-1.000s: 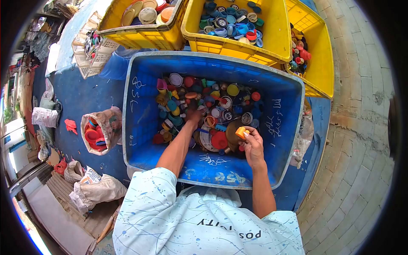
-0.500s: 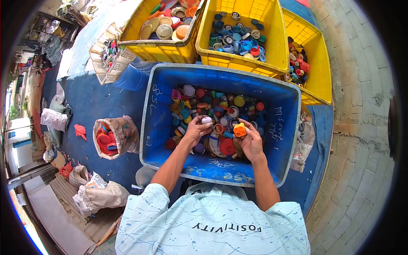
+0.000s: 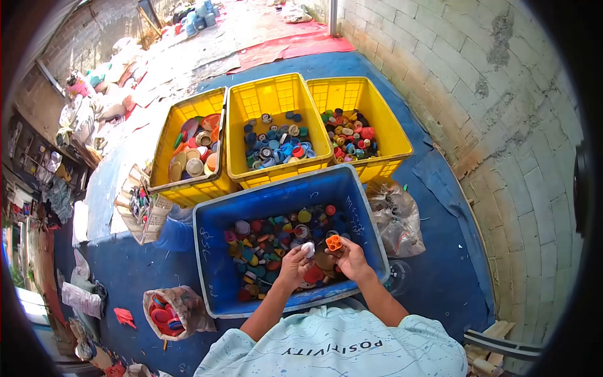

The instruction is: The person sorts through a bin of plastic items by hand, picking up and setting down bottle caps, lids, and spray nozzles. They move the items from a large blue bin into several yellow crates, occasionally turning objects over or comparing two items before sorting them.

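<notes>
Over the large blue crate (image 3: 209, 276), my left hand (image 3: 293, 265) pinches a small white cap (image 3: 308, 249). My right hand (image 3: 352, 259) grips an orange plastic piece (image 3: 334, 242) with round hollows in its face, a short way to the right of the white cap. The two pieces do not touch. Below both hands, mixed caps (image 3: 259, 247) in many colours cover the bottom of the crate; my hands and forearms hide some of them.
Beyond the crate stand a left yellow crate (image 3: 183, 195), a middle one (image 3: 279, 174) and a right one (image 3: 388, 161), all holding caps. A sack (image 3: 195, 308) of red caps lies left, a plastic bag (image 3: 402, 221) right. A block wall (image 3: 502, 163) rises at the right.
The view has tilted up and turned, so the crates appear lower and further left and more of the wall shows. The orange piece now shows its hollow side. Both hands keep their pieces.
</notes>
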